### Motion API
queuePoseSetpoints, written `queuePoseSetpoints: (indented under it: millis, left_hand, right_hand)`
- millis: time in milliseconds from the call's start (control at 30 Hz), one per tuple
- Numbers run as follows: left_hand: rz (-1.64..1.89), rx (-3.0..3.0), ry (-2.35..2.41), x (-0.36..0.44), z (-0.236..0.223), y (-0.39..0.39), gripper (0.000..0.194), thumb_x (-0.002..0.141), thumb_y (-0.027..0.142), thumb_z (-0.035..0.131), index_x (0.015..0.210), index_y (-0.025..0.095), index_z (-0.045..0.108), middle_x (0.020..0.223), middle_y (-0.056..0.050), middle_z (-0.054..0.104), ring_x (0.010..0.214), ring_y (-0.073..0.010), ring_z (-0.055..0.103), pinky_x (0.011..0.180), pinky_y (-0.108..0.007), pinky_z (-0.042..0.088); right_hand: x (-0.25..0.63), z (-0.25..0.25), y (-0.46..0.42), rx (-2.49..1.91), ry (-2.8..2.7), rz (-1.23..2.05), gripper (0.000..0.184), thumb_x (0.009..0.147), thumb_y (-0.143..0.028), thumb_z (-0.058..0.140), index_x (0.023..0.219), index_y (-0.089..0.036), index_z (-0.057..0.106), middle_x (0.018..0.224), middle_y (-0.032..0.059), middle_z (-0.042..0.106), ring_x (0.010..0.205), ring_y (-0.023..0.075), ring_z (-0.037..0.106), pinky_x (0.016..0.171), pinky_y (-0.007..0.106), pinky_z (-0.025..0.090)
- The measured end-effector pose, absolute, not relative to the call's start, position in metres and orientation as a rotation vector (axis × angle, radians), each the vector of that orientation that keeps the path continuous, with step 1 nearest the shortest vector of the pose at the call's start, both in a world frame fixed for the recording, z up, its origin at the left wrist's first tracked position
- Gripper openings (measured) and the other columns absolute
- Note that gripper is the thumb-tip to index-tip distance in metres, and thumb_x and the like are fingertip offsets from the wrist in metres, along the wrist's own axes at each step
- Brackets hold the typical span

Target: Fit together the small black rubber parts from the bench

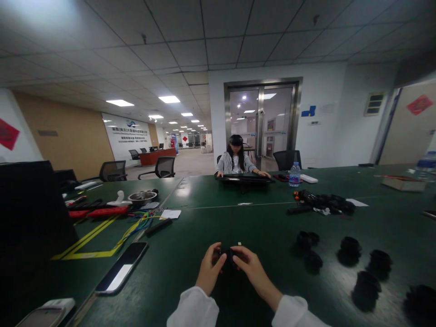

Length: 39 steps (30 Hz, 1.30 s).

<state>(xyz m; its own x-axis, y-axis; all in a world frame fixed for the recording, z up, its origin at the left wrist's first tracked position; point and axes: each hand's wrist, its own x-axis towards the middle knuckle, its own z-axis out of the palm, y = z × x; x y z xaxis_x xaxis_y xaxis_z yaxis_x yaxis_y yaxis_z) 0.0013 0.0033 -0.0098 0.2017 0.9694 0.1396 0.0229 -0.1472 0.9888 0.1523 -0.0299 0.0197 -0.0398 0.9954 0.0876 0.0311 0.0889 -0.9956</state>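
My left hand (212, 265) and my right hand (249, 263) meet low in the middle of the view, just above the green table. A small black part (229, 255) sits between them, gripped from both sides by curled fingers and thumbs. Its exact kind is hard to make out, since the fingers cover much of it. A tiny pale spot shows by my right fingertips. To the right on the table stand several short, round black parts, among them a ribbed one (350, 245) and a taller one (366, 286).
A phone (122, 268) lies left of my hands, near yellow tape (90, 255) and coloured wires (138, 227). Tangled black items (323, 202) and a water bottle (294, 175) are at the right. Across the table (204, 222), a person (235, 159) holds a flat black panel (245, 179).
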Motion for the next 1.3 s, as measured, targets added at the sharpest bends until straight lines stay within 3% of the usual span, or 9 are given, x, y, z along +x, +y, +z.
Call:
queuePoseSetpoints:
  millis: [300, 567, 900, 1067, 1300]
  left_hand:
    - [1.157, 1.493, 1.079, 0.001, -0.002, 0.0, 0.036, 0.072, 0.05, 0.044, 0.09, 0.02, 0.053, 0.084, -0.003, 0.055, 0.063, -0.0141, 0.053, 0.045, -0.02, 0.038]
    - [1.265, 1.415, 1.205, 0.001, -0.005, 0.002, 0.043, 0.068, 0.057, 0.043, 0.08, 0.018, 0.055, 0.073, -0.001, 0.057, 0.063, -0.015, 0.052, 0.05, -0.022, 0.04]
    - [1.372, 1.098, 1.138, -0.005, -0.014, 0.015, 0.042, 0.068, 0.057, 0.045, 0.085, 0.02, 0.054, 0.064, 0.002, 0.049, 0.049, -0.01, 0.047, 0.039, -0.017, 0.032]
    - [1.494, 0.941, 1.023, -0.007, -0.022, 0.022, 0.038, 0.064, 0.049, 0.057, 0.086, 0.018, 0.053, 0.073, 0.0, 0.05, 0.053, -0.0085, 0.048, 0.04, -0.017, 0.034]
    - [1.596, 0.805, 1.086, -0.013, -0.03, 0.028, 0.04, 0.063, 0.044, 0.06, 0.095, 0.022, 0.05, 0.094, -0.004, 0.049, 0.076, -0.0157, 0.053, 0.051, -0.021, 0.043]
  right_hand:
    - [0.152, 0.02, -0.031, -1.159, -1.329, 1.157, 0.031, 0.068, -0.033, 0.055, 0.096, -0.021, 0.058, 0.094, 0.0041, 0.059, 0.081, 0.0193, 0.056, 0.068, 0.031, 0.045]
    - [0.151, 0.021, -0.03, -1.209, -1.304, 1.137, 0.033, 0.066, -0.032, 0.055, 0.096, -0.018, 0.058, 0.091, 0.0042, 0.059, 0.078, 0.0184, 0.056, 0.066, 0.03, 0.045]
    - [0.154, 0.019, -0.03, -1.197, -1.231, 1.146, 0.035, 0.064, -0.036, 0.058, 0.095, -0.019, 0.059, 0.094, 0.0045, 0.059, 0.077, 0.019, 0.056, 0.066, 0.03, 0.044]
    - [0.158, 0.002, -0.02, -1.098, -1.027, 1.203, 0.034, 0.066, -0.038, 0.057, 0.095, -0.021, 0.058, 0.096, 0.0036, 0.058, 0.074, 0.0161, 0.057, 0.062, 0.028, 0.044]
    - [0.164, -0.005, -0.013, -0.891, -0.513, 1.389, 0.03, 0.068, -0.037, 0.058, 0.091, -0.018, 0.053, 0.073, 0.0016, 0.063, 0.062, 0.012, 0.059, 0.058, 0.024, 0.047]
